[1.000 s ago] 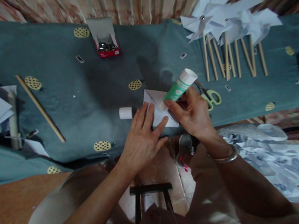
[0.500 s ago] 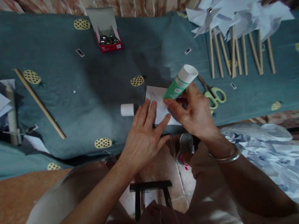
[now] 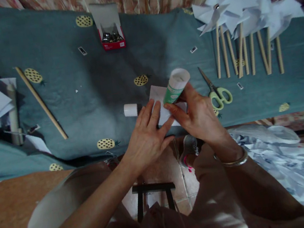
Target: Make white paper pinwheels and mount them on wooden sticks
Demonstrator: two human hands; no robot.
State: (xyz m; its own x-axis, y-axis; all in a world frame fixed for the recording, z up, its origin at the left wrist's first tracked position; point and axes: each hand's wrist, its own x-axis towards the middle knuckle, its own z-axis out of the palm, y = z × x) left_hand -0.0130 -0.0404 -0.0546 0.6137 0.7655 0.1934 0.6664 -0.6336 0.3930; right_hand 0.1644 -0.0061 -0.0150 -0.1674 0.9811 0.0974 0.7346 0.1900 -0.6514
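Head cam, clock centered on the small white paper square (image 3: 164,115), 12 pointing away from the person. The square's on the green pineapple-print tablecloth (image 3: 76,115), near the edge closest to the person, partly covered by both hands.

Left hand (image 3: 149,139) comes in from about 7, palm down, fingers a bit spread, fingertips resting on the paper. It's pressing, not clamped on anything.

Right hand (image 3: 199,117) is over at 4, thumb and fingers closed around a green-and-white glue stick (image 3: 174,91). The tube leans, upper end toward 1, lower end down by the paper. The thumb's in the way, so can't tell if the tip's actually touching. There's a silver bracelet (image 3: 236,162) on that wrist.

White cap (image 3: 130,110) lies on its side at 9, just beside the left fingertips. Scissors (image 3: 214,88) with light green handles are at 3, near the right hand but not touching it. Open red box (image 3: 114,44) of shiny metal bits sits at 11. A row of paper pinwheels (image 3: 239,6) on wooden sticks is at 2, and a single wooden rod (image 3: 41,103) lies well apart, just past 9.
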